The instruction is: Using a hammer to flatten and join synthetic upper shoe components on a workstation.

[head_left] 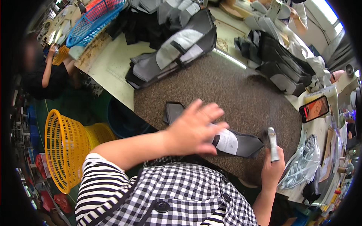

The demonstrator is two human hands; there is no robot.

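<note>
My left hand (197, 127) is slightly blurred, its fingers spread with nothing in them. It hovers over or rests on a dark grey shoe-upper piece (247, 145) with a white backing patch; contact is hard to tell. The palm and fingers hide part of this piece. Beside the wrist lies another dark grey piece (174, 111), partly covered. My right hand (272, 167) is closed around a small silvery metal hammer (273, 145), its rounded end pointing up, just right of the upper piece. Both pieces lie on a brown speckled work slab (226, 94).
A stack of grey upper pieces (169, 52) sits at the slab's far left edge, another stack (283, 64) at the far right. A phone (314, 109) leans at right, above bagged white strips (301, 165). Yellow baskets (62, 150) stand at left. Another person (45, 75) works far left.
</note>
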